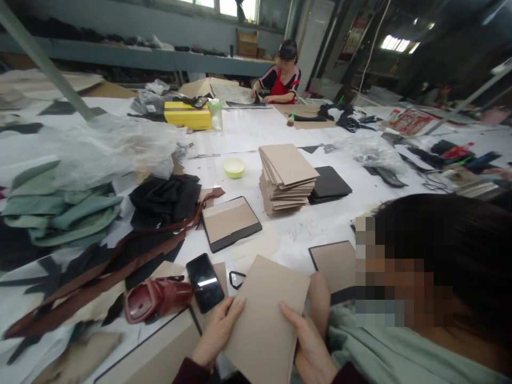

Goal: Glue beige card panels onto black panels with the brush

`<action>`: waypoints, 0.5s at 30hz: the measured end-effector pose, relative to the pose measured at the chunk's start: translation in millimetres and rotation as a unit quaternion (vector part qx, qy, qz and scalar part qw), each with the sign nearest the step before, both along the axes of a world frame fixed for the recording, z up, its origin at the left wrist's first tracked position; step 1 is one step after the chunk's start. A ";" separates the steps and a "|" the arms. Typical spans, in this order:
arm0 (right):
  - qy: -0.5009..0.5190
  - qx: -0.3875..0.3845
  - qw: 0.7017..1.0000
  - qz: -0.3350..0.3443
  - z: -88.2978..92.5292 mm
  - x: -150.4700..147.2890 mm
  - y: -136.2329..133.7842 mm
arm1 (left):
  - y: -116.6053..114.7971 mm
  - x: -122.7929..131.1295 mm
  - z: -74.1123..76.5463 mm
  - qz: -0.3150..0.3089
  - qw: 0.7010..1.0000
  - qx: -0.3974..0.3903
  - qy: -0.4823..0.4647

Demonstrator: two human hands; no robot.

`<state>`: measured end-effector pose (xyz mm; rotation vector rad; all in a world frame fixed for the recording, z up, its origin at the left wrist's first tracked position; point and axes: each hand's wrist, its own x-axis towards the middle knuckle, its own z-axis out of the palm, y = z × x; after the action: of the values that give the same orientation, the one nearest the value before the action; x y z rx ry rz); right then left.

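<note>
Both my hands hold one tan cardboard sheet (266, 314) near the bottom of the head view. My left hand (216, 333) grips its left edge with the fingers curled round it. My right hand (310, 346) holds the right edge, thumb on top. A black phone (205, 281) lies just left of the sheet. A dark red shoe piece (156, 298) sits beside the phone. Another person's head (440, 266) and arm press in close at my right, partly behind the sheet.
A stack of tan cardboard sheets (286, 178) stands mid-table beside black sheets (330, 184). A black-edged board (231, 222), a yellow-green bowl (234, 167), green fabric (60, 210), black fabric (166, 200), clear plastic (108, 146) and a yellow box (188, 114) lie around. A person in red (282, 80) works at the far end.
</note>
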<state>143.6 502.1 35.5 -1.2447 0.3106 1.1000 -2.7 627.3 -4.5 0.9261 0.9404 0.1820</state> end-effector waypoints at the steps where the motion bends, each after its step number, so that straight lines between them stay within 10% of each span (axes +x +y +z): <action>1: 0.010 0.010 1.000 -0.005 -0.2 -0.9 -2.0 | -1.8 -0.8 -1.6 0.001 1.000 -0.010 0.006; 15: 0.080 -0.012 0.996 -0.035 -6.9 -11.1 -21.1 | -1.3 -15.0 26.2 0.101 0.990 -0.101 -0.012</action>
<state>132.4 481.0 28.6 -1.1608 0.4875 1.1416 -17.7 626.0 21.7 0.6408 1.0107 0.2629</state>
